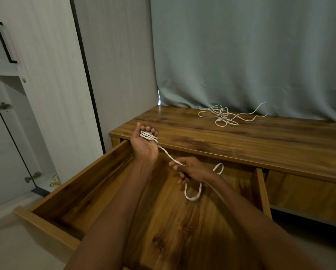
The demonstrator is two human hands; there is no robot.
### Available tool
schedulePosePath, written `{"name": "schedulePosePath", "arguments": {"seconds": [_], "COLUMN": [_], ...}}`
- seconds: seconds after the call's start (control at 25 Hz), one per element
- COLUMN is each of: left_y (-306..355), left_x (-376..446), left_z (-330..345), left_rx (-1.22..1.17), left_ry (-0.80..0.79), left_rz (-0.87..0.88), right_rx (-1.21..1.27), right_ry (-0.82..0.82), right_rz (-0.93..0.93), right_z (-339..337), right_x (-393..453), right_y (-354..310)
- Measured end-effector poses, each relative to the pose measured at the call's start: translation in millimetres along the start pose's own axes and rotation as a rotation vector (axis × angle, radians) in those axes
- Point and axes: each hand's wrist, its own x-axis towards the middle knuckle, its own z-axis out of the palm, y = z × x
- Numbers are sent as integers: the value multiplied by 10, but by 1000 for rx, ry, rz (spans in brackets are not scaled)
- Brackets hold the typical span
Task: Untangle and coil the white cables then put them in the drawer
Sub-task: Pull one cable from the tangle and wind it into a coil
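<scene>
The left hand (pixel 144 142) is raised palm-up over the back left corner of the open wooden drawer (pixel 112 168), its fingers curled around several turns of a white twisted cable (pixel 168 153) wound across them, so its grip is closed on that cable. From the coil the cable runs down and to the right to the right hand (pixel 189 169), whose thumb and fingers pinch it; this grip too is closed on the cable. Below the right hand the slack hangs in a loop above the drawer's wooden bottom, and another small loop rises just behind the wrist, close to the drawer's right wall. Both forearms reach forward over the drawer, which stands pulled out from a wooden cabinet whose top forms the surface (pixel 260 141). Near the surface's back edge, well apart from the hands, a second white cable (pixel 224 115) lies in a loose tangle, one long strand trailing off to the right. A grey-green curtain (pixel 251 55) hangs behind the surface, and a pale wardrobe (pixel 46 75) with a black handle stands to the left.
</scene>
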Motion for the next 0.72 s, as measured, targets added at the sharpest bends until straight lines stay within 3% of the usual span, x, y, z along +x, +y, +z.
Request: {"name": "schedulePosePath", "arguments": {"seconds": [0.12, 0.24, 0.32, 0.4, 0.48, 0.56, 0.72], "left_y": [136, 84, -21, -63, -53, -34, 38], "left_x": [149, 194, 180, 176, 157, 112, 102], "left_z": [-115, -260, -411, -494, -456, -372, -321], "left_rx": [230, 812, 1304, 1543, 1464, 1168, 742], "left_ry": [115, 151, 20, -131, -217, -303, -510], "left_rz": [148, 217, 306, 306, 14, -349, -571], "right_rx": [-62, -53, 39, 185, 173, -17, -182], "right_ry": [60, 120, 172, 242, 339, 431, 591], "right_rz": [-43, -98, -128, -144, -146, -154, -144], "right_z": [-94, -206, -315, -458, -565, -593, -586], "right_x": [-45, -119, -168, -211, -235, -236, -169], "right_y": [-19, -112, -141, -142, -146, -129, -37]}}
